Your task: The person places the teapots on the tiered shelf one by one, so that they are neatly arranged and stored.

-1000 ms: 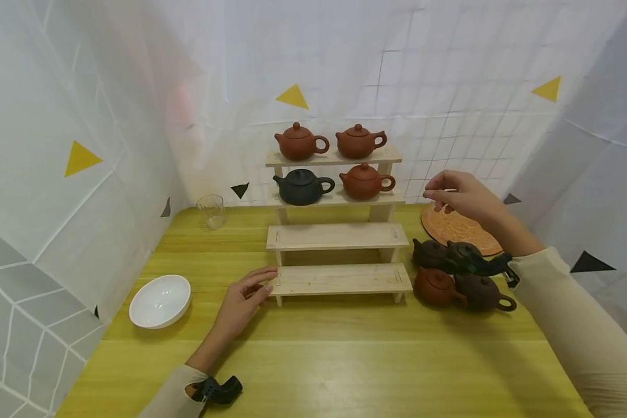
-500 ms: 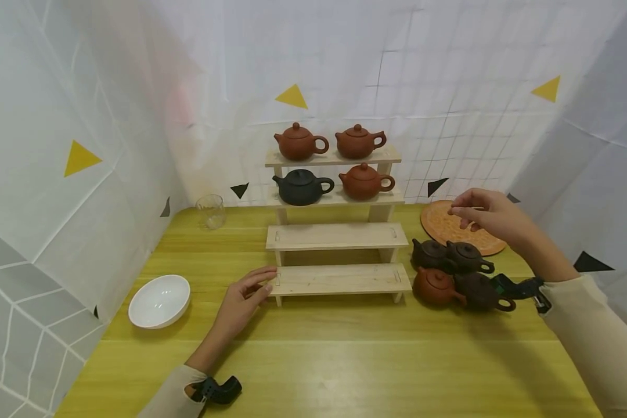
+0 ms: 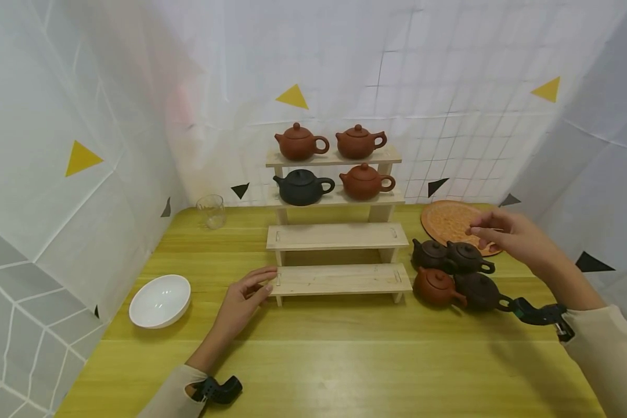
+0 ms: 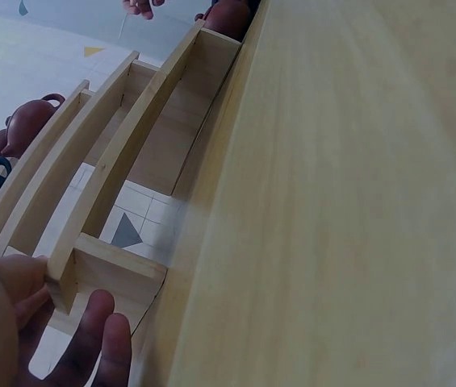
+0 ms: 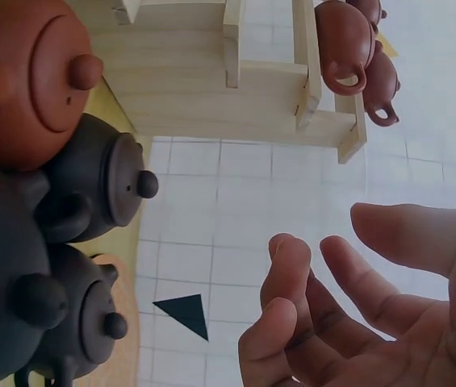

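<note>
My left hand (image 3: 244,301) holds the left end of the lowest step of a pale wooden display stand (image 3: 339,280). In the left wrist view the thumb (image 4: 19,276) touches the board's end, with other fingers bent lower beside it. My right hand (image 3: 512,235) hovers over the right side with fingers loosely bent and nothing in them. Below and left of it cluster a reddish-brown teapot (image 3: 436,287) and dark teapots (image 3: 467,257). On the stand's upper two steps sit a black teapot (image 3: 302,187) and reddish teapots (image 3: 363,182); the lower two steps bear nothing.
A white bowl (image 3: 159,302) and a clear glass cup (image 3: 212,212) stand on the left of the wooden table (image 3: 319,360). Behind the dark teapots lies a round orange-brown mat (image 3: 446,219). White sheeting (image 3: 449,52) encloses the back and sides.
My right hand has drawn back to the right and down, away from the stand. The left hand and the teapots have stayed in place.
</note>
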A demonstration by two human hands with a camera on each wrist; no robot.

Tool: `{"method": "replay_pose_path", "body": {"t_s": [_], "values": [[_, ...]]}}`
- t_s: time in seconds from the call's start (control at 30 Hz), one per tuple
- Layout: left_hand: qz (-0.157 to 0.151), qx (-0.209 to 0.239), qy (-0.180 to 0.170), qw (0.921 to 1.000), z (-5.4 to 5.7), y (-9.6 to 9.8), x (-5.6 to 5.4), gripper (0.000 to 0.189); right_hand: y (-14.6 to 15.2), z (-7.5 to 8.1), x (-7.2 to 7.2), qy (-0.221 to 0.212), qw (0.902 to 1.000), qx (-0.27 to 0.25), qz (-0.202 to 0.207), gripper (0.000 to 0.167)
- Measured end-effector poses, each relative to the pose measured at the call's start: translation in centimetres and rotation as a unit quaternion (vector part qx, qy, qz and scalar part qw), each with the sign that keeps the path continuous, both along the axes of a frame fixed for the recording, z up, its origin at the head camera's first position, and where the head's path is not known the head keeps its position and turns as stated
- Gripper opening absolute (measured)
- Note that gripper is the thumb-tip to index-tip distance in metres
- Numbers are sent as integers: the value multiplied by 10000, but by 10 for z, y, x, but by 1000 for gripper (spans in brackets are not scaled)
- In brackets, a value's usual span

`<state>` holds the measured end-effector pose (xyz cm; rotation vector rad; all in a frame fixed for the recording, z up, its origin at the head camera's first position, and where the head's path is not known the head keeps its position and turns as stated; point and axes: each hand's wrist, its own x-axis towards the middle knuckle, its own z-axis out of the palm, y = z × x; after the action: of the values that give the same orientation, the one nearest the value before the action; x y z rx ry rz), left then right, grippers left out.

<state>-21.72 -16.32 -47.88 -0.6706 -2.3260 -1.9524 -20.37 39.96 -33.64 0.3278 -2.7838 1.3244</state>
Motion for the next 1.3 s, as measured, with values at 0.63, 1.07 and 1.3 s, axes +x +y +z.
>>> {"method": "replay_pose_path", "body": {"t_s": [0.63,1.07,1.3], "values": [[-16,23,25,10000,2,0,0,31,19,-24,26,-105,9996,184,-209,24],[43,33,8,10000,0,0,0,31,30,-42,39,-232,9995,-80,-197,16],[39,-2,24,10000,-1,0,0,30,34,-50,49,-314,9992,-175,-190,19]]}}
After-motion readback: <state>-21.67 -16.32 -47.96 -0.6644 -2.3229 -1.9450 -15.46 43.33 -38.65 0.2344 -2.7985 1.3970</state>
